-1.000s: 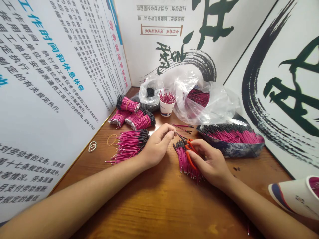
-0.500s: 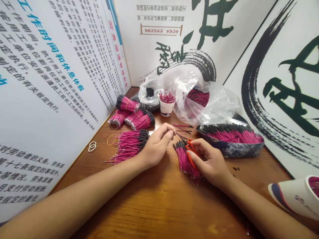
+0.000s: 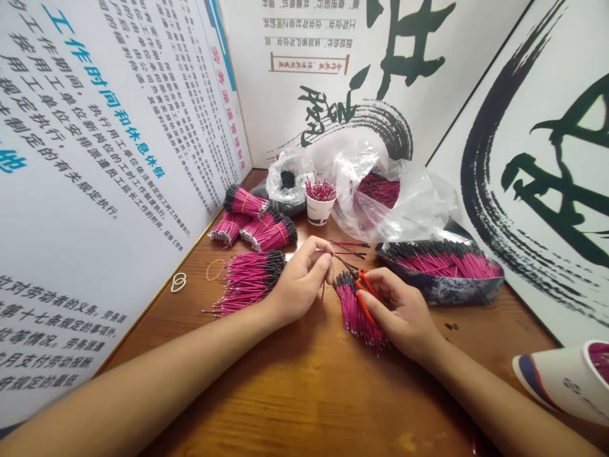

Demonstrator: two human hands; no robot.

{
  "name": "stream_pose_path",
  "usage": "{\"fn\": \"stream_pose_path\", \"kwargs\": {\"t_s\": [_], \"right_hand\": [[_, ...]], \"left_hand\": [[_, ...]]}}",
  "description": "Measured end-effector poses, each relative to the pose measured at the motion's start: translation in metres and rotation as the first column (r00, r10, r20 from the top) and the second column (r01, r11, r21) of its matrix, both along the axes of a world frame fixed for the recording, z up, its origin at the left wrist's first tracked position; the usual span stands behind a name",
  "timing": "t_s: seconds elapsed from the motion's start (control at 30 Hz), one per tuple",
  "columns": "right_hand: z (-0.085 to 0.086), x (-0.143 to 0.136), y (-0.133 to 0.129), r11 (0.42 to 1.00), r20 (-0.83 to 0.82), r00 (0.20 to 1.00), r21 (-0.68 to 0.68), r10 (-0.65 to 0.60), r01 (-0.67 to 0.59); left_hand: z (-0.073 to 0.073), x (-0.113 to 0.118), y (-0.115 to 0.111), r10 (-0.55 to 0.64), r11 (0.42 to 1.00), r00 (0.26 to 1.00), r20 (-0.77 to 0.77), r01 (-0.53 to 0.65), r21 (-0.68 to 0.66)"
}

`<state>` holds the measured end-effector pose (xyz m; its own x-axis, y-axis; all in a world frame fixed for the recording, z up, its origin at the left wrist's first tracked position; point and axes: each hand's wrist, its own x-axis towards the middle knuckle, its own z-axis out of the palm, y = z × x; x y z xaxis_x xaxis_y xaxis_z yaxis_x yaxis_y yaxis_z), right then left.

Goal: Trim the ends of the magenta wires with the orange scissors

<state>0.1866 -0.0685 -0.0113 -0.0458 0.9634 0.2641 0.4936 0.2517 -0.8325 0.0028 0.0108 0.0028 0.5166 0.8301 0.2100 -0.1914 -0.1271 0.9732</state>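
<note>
My right hand is closed around pliers with orange handles and thin dark jaws. The jaw tips meet the fingertips of my left hand, which is pinched shut. A thin dark-pink wire pokes out below those fingers; most of it is hidden. Under the pliers lies a loose pile of pink wires with black sleeved ends. Left of my left hand, and partly behind it, spreads a wider row of similar wires. A few single wires lie just beyond my fingertips.
Banded wire bundles are stacked at back left. A paper cup of wires stands before plastic bags. A dark tray holds more wires at right, near a tilted cup. Rubber bands lie left. Printed panels enclose the table.
A wire end now shows below my left fingers, where none was visible before. Both hands stay nearly in place, and the whole view has shifted slightly downward.
</note>
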Motion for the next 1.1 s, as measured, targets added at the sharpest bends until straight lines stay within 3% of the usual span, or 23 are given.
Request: {"fn": "stream_pose_path", "kwargs": {"t_s": [0.33, 0.67, 1.1], "right_hand": [[-0.0012, 0.0011, -0.0001, 1.0, 0.011, 1.0, 0.005, 0.012, -0.012], [-0.0002, 0.0003, 0.0, 1.0, 0.025, 0.999, 0.016, 0.026, -0.027], [-0.0001, 0.0005, 0.0004, 0.999, 0.043, 0.998, 0.014, 0.034, -0.034]], "left_hand": [[0.0002, -0.0014, -0.002, -0.003, 0.996, 0.998, -0.058, 0.008, 0.085], [0.0024, -0.0013, -0.0039, 0.098, 0.986, 0.989, -0.115, -0.08, 0.149], [0.0006, -0.001, -0.003, 0.11, 0.975, 0.983, -0.148, -0.078, 0.207]]}}
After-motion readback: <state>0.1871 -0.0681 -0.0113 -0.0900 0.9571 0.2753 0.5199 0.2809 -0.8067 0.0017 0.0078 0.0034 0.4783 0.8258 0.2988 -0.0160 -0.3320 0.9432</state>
